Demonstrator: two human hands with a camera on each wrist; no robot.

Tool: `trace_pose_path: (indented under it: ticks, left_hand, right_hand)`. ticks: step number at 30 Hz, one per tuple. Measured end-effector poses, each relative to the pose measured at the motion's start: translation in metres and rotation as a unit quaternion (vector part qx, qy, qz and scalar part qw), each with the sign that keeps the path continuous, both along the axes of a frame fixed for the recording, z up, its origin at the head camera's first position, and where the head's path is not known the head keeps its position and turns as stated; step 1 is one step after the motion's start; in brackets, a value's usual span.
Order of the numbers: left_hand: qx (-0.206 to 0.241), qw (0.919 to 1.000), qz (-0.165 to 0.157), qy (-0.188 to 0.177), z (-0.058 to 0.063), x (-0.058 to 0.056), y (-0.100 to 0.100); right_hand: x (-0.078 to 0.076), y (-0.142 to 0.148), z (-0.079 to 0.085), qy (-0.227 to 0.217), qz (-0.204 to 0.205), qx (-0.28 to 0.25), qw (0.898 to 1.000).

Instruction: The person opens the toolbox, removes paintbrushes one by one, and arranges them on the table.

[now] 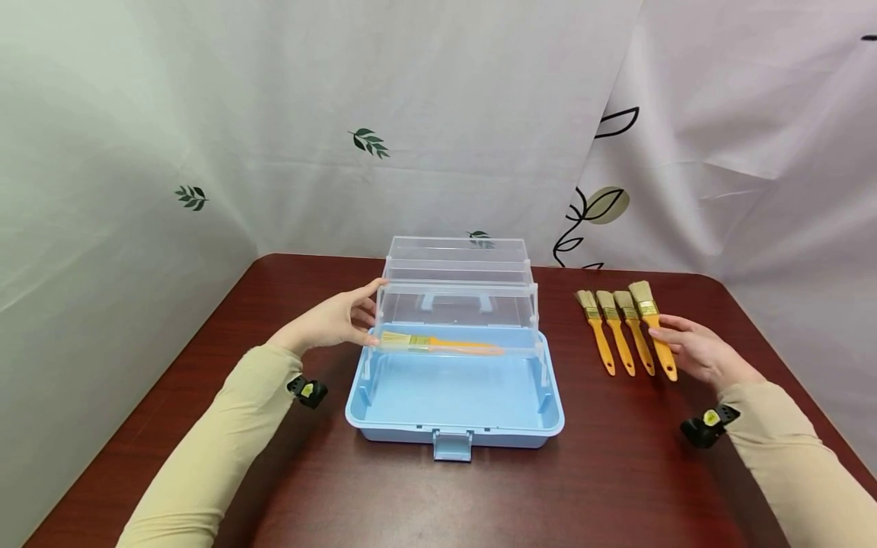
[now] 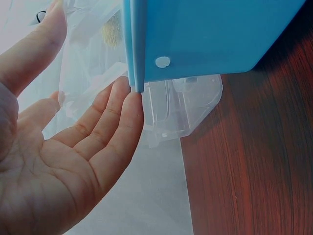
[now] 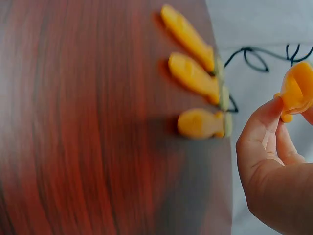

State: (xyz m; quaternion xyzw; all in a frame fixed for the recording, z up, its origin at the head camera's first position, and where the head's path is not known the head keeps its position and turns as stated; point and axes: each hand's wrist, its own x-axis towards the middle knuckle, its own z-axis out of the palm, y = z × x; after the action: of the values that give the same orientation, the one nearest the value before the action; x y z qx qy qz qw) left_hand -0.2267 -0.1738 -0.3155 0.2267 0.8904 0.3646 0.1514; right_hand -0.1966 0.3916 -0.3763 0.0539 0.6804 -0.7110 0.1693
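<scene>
A light blue box [image 1: 452,440] with clear raised trays stands in the middle of the table. In the lower clear tray [image 1: 527,301] lies a paintbrush [image 1: 409,342] with pale bristles. My left hand [image 1: 336,320] is at the left side of the trays, thumb low and fingers higher; the left wrist view shows its fingers [image 2: 115,115] mostly straight against the box's side. On the right, my right hand [image 1: 702,358] pinches the yellow handle of another paintbrush [image 1: 663,346], bristles pointing away; the right wrist view shows this handle [image 3: 297,88] raised off the table.
Three more paintbrushes [image 1: 620,339] lie side by side just left of my right hand. The dark red wooden table [image 1: 301,472] ends at a white patterned curtain [image 1: 308,190] behind. A blue latch [image 1: 452,447] hangs at the box's front.
</scene>
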Motion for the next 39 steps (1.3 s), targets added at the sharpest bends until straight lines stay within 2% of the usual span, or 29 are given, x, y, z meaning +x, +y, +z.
trace_pose_path:
  ticks: [7, 9, 12, 13, 17, 25, 33, 39]
  left_hand:
    - [0.004, 1.0, -0.001, -0.004, 0.001, 0.001, 0.0]
    - [0.004, 1.0, -0.003, -0.004, 0.001, 0.001, 0.0]
    - [0.004, 1.0, -0.003, -0.005, 0.002, 0.002, 0.0]
    - [0.004, 1.0, -0.003, -0.006, 0.002, 0.002, 0.0]
    - [0.005, 1.0, -0.003, -0.006, 0.002, 0.002, 0.0]
    - [0.006, 1.0, -0.004, -0.006, 0.001, 0.001, 0.0]
    - [0.011, 0.9999, -0.003, -0.011, 0.001, 0.001, 0.001]
    - [0.011, 0.9999, -0.003, -0.012, 0.002, 0.002, 0.001]
  right_hand:
    - [-0.004, 0.016, -0.004, 0.0, -0.003, 0.118, 0.993]
    - [-0.005, 0.018, -0.004, -0.001, 0.002, 0.159, 0.987]
    - [-0.007, 0.019, -0.002, 0.002, 0.015, 0.235, 0.972]
    - [-0.007, 0.019, -0.002, 0.002, 0.017, 0.246, 0.969]
    - [-0.008, 0.019, -0.002, 0.004, 0.017, 0.276, 0.961]
    - [-0.011, 0.017, -0.006, 0.015, -0.023, 0.286, 0.958]
    - [-0.014, 0.013, -0.005, 0.005, -0.033, 0.322, 0.946]
    - [-0.015, 0.01, -0.005, 0.007, -0.038, 0.33, 0.943]
